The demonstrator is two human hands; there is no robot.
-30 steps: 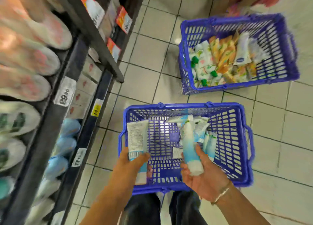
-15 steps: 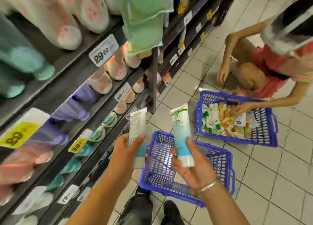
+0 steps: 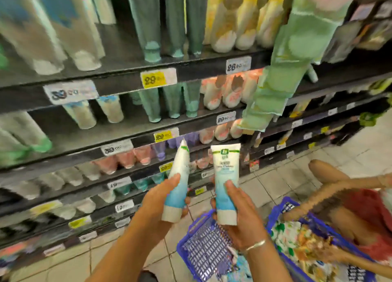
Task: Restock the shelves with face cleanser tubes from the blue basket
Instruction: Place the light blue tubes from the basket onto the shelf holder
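My left hand grips a white and blue cleanser tube near its cap end, crimped end pointing up. My right hand holds a second white and blue tube upright, label facing me. Both tubes are raised in front of the dark shelves, level with the lower rows of pink and white tubes. The blue basket sits on the floor below my hands, and my right forearm covers part of it.
Shelves stocked with rows of upright tubes and price tags fill the left and top. A green hanging strip dangles at the upper right. At the right, another person crouches over a second blue basket full of tubes.
My view has swung up from the basket on the floor to the shelves. Both hands have lifted their tubes out of the basket and up toward the shelf rows.
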